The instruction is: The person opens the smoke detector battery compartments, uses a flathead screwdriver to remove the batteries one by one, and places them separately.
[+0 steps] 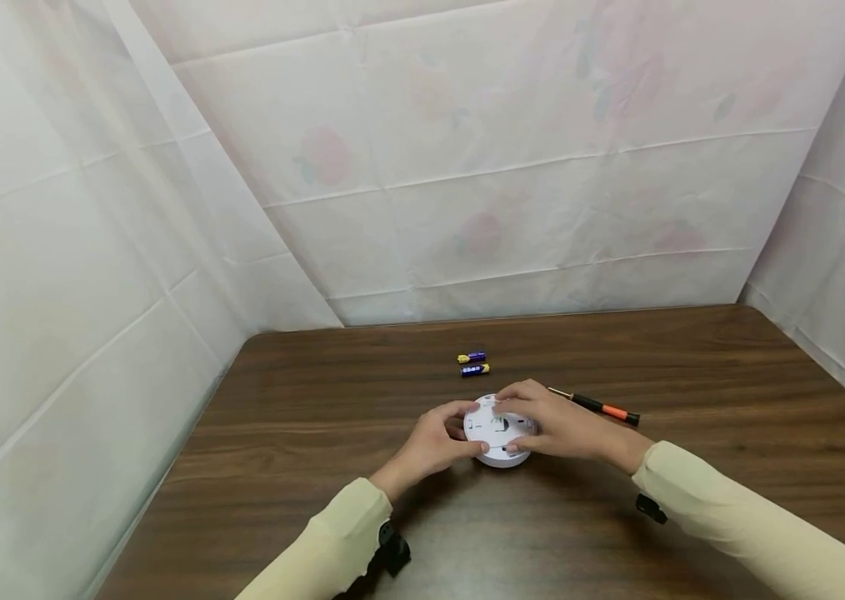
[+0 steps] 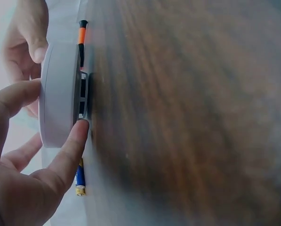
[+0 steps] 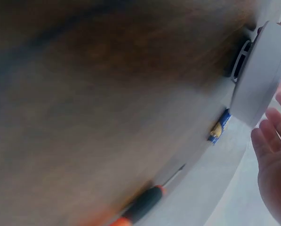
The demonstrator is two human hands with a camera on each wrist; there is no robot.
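White round device (image 1: 499,433) is gripped at its rim by left hand (image 1: 433,442) and right hand (image 1: 553,425), batteries (image 1: 473,364) just beyond.

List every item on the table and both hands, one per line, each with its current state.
round white device: on the table, underside up, held by both hands
left hand: grips the device's left edge
right hand: fingers rest over its top
two batteries: loose, lying beyond the device
screwdriver: lying untouched
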